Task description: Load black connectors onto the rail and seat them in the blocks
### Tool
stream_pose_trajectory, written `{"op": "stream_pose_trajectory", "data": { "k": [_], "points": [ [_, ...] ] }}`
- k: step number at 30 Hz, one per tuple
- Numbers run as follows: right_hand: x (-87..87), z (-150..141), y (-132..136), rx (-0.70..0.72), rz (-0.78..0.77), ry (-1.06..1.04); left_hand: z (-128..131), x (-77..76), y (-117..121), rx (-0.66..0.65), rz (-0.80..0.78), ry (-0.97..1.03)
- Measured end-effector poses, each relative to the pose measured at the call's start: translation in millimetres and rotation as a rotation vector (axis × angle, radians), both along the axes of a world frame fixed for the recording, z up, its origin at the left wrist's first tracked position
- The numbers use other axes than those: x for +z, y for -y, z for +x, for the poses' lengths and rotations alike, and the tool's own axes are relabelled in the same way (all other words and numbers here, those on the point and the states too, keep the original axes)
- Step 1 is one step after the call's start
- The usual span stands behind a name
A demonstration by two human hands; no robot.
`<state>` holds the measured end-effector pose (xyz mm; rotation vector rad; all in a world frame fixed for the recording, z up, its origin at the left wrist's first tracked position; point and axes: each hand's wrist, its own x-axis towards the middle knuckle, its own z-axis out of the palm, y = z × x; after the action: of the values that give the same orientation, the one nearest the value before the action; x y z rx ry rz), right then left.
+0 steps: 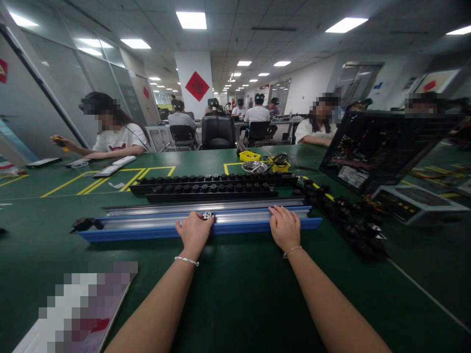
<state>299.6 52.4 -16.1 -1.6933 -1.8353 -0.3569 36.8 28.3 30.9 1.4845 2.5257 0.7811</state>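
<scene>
Blue rail (239, 227) lies lengthwise on the green desk (235, 294), nearer than two black strips (211, 197) of round parts. Inside its channel, the left hand (194, 229) has its fingers narrowed on a small black-and-white piece (208, 214). The right hand (285, 229) lies over the rail; whether its fingers grip, I cannot tell.

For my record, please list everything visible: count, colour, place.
Table: one, green, foreground
Blue rail: one, blue, centre
Silvery rail: one, silver, behind it
Black strips: two, black, behind rails
Round parts: many, black, strips, right
Yellow boxes: two, yellow, far side
Dish: one, silver, beside boxes
Computer case: one, black, right
Metal unit: one, grey, right
Packet: one, pale, lower left
People: several, mostly white shirts, background
Small part: one, black-white, blue rail
Left grip: one, bare, at small part
Right grip: one, bare, on blue rail
</scene>
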Motion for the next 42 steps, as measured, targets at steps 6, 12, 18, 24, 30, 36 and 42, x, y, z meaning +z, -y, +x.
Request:
{"op": "stream_pose_trajectory", "data": {
  "k": [6, 12, 18, 24, 30, 36, 42],
  "points": [
    [0.7, -0.4, 0.6, 0.001, -0.001, -0.011, 4.4, 0.8, 0.4, -0.016, 0.008, 0.014],
    [0.7, -0.3, 0.4, 0.003, -0.004, -0.007, 5.5, 1.8, 0.6, -0.019, 0.007, 0.022],
    [0.9, 0.1, 0.2, 0.006, -0.007, -0.009, 6.3, 2.2, 0.5, -0.026, 0.008, 0.016],
    [1.6, -0.8, 1.1, -0.007, -0.002, -0.006, 10.4, 2.0, 0.8, -0.032, 0.008, 0.000],
    [2.0, -0.9, 1.2, 0.003, -0.007, -0.018, 15.0, 0.3, -0.3, -0.037, 0.014, -0.003],
    [2.3, -0.4, 0.9, 0.007, -0.016, -0.018, 19.6, 0.3, -1.2, -0.051, 0.022, 0.004],
    [2.0, -0.9, 0.9, 0.003, -0.009, -0.014, 23.0, -0.4, -1.8, -0.060, 0.031, 0.009]
  ]
}}
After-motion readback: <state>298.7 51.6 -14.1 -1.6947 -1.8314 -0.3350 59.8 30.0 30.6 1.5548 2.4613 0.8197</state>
